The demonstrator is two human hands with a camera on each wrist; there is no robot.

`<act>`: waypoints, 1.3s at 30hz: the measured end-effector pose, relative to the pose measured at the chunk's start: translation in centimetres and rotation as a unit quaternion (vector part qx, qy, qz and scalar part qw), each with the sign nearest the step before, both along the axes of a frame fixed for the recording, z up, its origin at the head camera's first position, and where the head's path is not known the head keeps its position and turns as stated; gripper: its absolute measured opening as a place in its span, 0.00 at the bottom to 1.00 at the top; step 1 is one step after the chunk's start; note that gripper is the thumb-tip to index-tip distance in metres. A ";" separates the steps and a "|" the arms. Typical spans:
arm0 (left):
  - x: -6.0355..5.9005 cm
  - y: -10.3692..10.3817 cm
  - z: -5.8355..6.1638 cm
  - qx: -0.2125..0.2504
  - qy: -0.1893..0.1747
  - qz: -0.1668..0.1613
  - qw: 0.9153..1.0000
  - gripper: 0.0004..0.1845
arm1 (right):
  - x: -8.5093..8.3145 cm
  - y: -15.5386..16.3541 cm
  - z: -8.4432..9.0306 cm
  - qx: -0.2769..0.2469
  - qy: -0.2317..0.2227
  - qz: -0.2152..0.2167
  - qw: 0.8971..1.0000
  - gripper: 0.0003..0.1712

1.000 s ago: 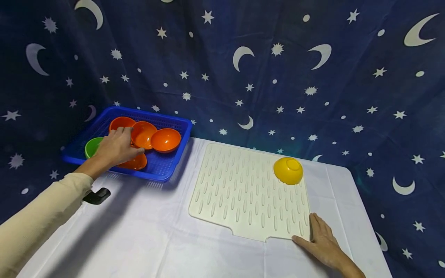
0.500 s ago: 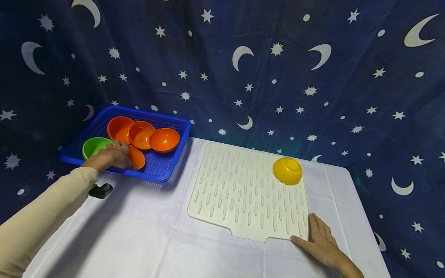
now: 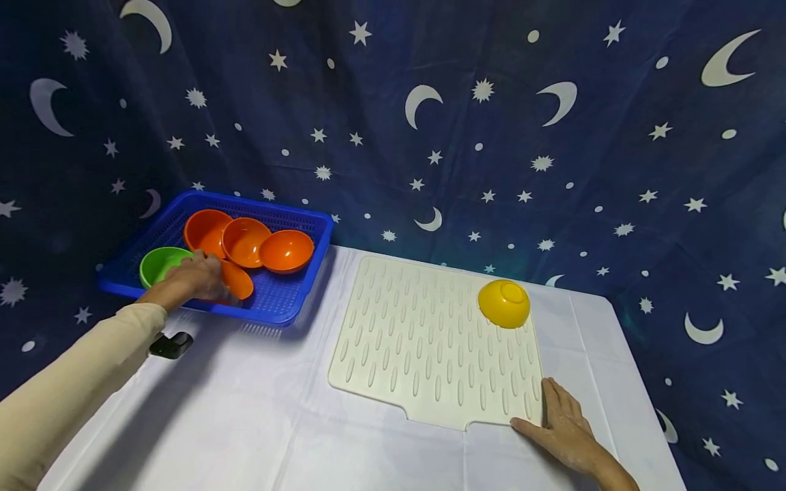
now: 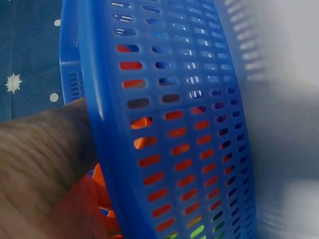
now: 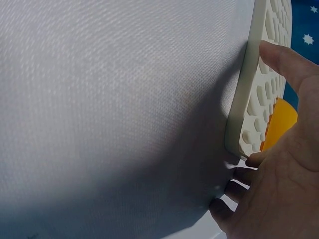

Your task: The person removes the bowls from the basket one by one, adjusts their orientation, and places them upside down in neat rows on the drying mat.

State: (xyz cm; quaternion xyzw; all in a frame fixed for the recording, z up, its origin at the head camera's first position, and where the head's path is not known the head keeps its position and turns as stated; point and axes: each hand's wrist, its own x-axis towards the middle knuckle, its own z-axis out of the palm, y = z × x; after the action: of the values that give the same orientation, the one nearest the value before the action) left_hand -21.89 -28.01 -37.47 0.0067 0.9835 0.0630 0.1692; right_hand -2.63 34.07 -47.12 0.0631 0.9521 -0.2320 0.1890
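My left hand (image 3: 195,277) grips an orange bowl (image 3: 236,279) inside the blue basket (image 3: 279,305); my right hand (image 3: 563,426) lies flat, fingers straight, against the drying mat (image 3: 430,341) corner.

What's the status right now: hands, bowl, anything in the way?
Left hand grips orange bowl inside blue basket. Right hand flat at drying mat corner. Green bowl and other orange bowls crowd close.
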 end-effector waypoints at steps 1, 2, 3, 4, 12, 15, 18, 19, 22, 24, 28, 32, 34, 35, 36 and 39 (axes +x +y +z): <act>0.0 -0.1 0.0 -0.002 0.002 0.002 1.000 0.54 | 0.0 0.0 0.0 0.001 -0.001 -0.001 1.000 0.71; 0.0 -0.2 0.0 -0.003 0.003 0.005 1.000 0.54 | 0.0 -0.1 0.0 0.001 0.001 0.000 1.000 0.70; 0.0 -0.3 0.0 -0.002 0.004 0.008 1.000 0.52 | 0.0 -0.1 0.0 0.002 0.000 -0.001 1.000 0.71; -0.1 -0.4 0.0 -0.002 0.005 0.011 1.000 0.51 | -0.1 -0.1 0.0 0.003 -0.001 -0.001 1.000 0.71; -0.2 -1.4 0.1 0.089 -0.023 0.022 0.996 0.37 | 0.0 -0.1 0.0 -0.006 -0.003 -0.002 1.000 0.71; 0.1 -1.5 0.1 0.133 -0.015 0.026 0.991 0.36 | 0.1 0.0 0.0 -0.011 0.002 0.000 1.000 0.71; 0.7 -1.1 0.1 0.177 0.019 0.029 0.984 0.38 | 0.2 0.0 -0.1 -0.013 0.005 0.002 1.000 0.71; 0.9 -0.9 0.0 0.197 0.034 0.028 0.979 0.40 | 0.2 0.0 -0.1 -0.012 0.004 0.002 1.000 0.71; 1.5 -0.1 -0.2 0.263 0.084 0.017 0.961 0.45 | 0.1 0.1 0.0 -0.012 0.000 0.000 1.000 0.71; 1.8 0.5 -0.3 0.275 0.112 0.007 0.955 0.46 | 0.1 0.1 0.0 -0.011 -0.002 -0.001 1.000 0.71; 2.4 1.6 -0.3 0.247 0.144 0.007 0.958 0.51 | 0.0 0.0 0.0 -0.008 -0.006 -0.003 1.000 0.71; 3.1 2.8 -0.3 0.238 0.150 0.034 0.959 0.60 | 0.0 0.0 0.1 -0.009 -0.004 -0.007 1.000 0.71; 3.5 3.4 -0.2 0.250 0.154 0.048 0.955 0.64 | 0.1 -0.1 0.1 -0.009 0.000 -0.006 1.000 0.70; 3.7 3.8 -0.2 0.255 0.160 0.053 0.952 0.64 | 0.1 -0.1 0.1 -0.010 0.001 -0.006 1.000 0.70; 3.9 4.1 -0.2 0.262 0.165 0.058 0.949 0.65 | 0.1 -0.1 0.1 -0.010 0.002 -0.007 1.000 0.70; 4.2 5.0 -0.1 0.285 0.185 0.067 0.938 0.64 | 0.2 -0.1 0.1 -0.008 0.003 -0.008 1.000 0.70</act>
State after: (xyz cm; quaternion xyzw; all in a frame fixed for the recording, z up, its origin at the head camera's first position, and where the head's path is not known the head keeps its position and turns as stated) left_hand -17.65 -23.06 -37.57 0.0005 0.9365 0.3495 -0.0294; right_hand -2.47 33.95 -47.04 0.0685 0.9501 -0.2416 0.1852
